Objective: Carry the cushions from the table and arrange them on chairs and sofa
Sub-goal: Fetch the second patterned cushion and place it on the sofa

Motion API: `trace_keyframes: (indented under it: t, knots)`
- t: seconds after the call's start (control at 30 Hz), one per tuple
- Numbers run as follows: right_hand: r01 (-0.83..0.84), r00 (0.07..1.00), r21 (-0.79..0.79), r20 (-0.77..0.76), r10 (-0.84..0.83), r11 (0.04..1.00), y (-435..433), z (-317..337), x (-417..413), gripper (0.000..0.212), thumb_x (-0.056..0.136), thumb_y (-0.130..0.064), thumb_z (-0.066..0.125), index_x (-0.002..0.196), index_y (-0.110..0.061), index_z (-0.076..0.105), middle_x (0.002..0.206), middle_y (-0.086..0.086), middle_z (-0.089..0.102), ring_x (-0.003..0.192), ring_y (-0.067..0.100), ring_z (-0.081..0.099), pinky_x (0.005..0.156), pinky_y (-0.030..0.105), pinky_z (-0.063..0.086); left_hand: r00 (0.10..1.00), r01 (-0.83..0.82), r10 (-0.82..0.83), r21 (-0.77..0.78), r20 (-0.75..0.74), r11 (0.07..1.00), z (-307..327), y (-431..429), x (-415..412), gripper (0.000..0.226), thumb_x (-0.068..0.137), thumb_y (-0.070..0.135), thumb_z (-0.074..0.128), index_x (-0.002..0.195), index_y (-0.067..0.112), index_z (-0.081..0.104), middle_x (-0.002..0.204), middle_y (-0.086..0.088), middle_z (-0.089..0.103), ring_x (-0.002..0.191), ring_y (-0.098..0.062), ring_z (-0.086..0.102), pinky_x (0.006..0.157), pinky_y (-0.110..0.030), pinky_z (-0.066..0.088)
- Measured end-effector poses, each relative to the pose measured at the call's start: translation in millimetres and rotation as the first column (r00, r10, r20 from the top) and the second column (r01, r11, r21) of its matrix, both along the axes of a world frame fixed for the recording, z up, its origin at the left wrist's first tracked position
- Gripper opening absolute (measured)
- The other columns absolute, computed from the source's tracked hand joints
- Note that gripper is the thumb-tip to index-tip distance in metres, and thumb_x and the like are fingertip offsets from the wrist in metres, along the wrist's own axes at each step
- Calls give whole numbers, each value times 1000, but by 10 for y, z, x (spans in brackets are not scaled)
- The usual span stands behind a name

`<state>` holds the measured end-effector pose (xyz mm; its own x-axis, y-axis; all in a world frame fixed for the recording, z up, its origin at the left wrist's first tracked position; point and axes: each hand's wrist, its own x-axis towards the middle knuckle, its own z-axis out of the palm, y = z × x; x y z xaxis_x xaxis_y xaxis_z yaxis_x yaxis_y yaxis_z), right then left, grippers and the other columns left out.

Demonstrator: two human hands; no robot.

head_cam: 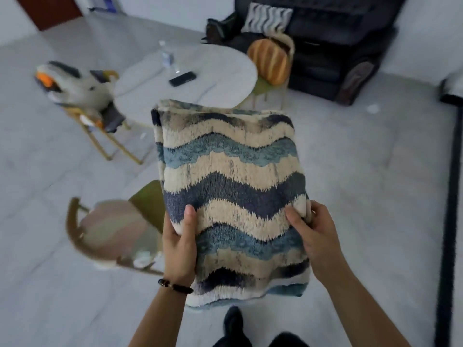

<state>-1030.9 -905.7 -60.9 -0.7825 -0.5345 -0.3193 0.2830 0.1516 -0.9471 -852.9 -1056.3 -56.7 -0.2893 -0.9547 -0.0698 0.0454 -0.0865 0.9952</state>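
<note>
Gripping a wavy blue, navy and cream cushion (230, 196), left hand (179, 249) and right hand (313, 236).

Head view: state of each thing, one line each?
Blue cushion: held up, off the table.
Left hand: grips the blue cushion's left edge.
Right hand: grips its right edge.
Grey cushion: propped on the sofa.
Orange cushion: upright on the far chair.
Pale cushion: flat on the near chair.
Bottle: upright on the table.
Black device: flat on the table.
</note>
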Motion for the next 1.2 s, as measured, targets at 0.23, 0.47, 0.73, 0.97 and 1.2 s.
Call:
trace_keyframes:
  t: [0.23, 0.47, 0.73, 0.97, 1.2]
  knots:
    - [294, 955, -131, 91, -284, 947, -280, -108, -1561, 88, 74, -18, 81, 152, -29, 43, 137, -3, 66, 115, 16, 70, 95, 46, 59, 919, 390, -393, 69, 41, 918, -39, -932, -2051, 43, 92, 33, 72, 133, 25, 60, 123, -2, 74, 114, -26, 70, 93, -47, 58]
    - [349, 936, -156, 105, -336, 924, -924, -498, -3701, 89, 78, -15, 81, 155, -30, 39, 143, -2, 61, 123, 20, 65, 95, 46, 60, 897, 439, -442, 87, 16, 894, -301, -1660, -4365, 31, 94, 13, 65, 119, 30, 61, 109, 4, 77, 97, -15, 75, 74, -30, 63]
    - [193, 981, -207, 28, -191, 959, -2025, 80, -6070, 86, 85, 10, 72, 155, -26, 40, 137, -1, 66, 111, 12, 71, 80, 29, 62, 895, 447, -447, 6, -10, 895, 170, -2783, -6437, 41, 99, 6, 57, 137, 19, 54, 115, 8, 76, 102, -11, 73, 74, -21, 60]
    - [194, 978, -274, 129, -163, 942, -3225, 102, -7942, 62, 78, -27, 74, 137, -21, 58, 125, 1, 74, 111, 20, 72, 85, 35, 59, 921, 379, -362, 127, -142, 917, -13, -3770, -8259, 75, 67, 46, 81, 137, 29, 58, 128, 0, 72, 119, -26, 68, 95, -42, 59]
    - [221, 975, -264, 87, -205, 939, -4317, 376, -9861, 52, 84, -40, 66, 133, -24, 62, 125, -2, 74, 118, 20, 69, 95, 39, 56, 910, 402, -380, 127, -166, 907, 229, -4921, -10348, 79, 69, 74, 74, 137, 39, 59, 137, 3, 66, 127, -24, 62, 109, -56, 46]
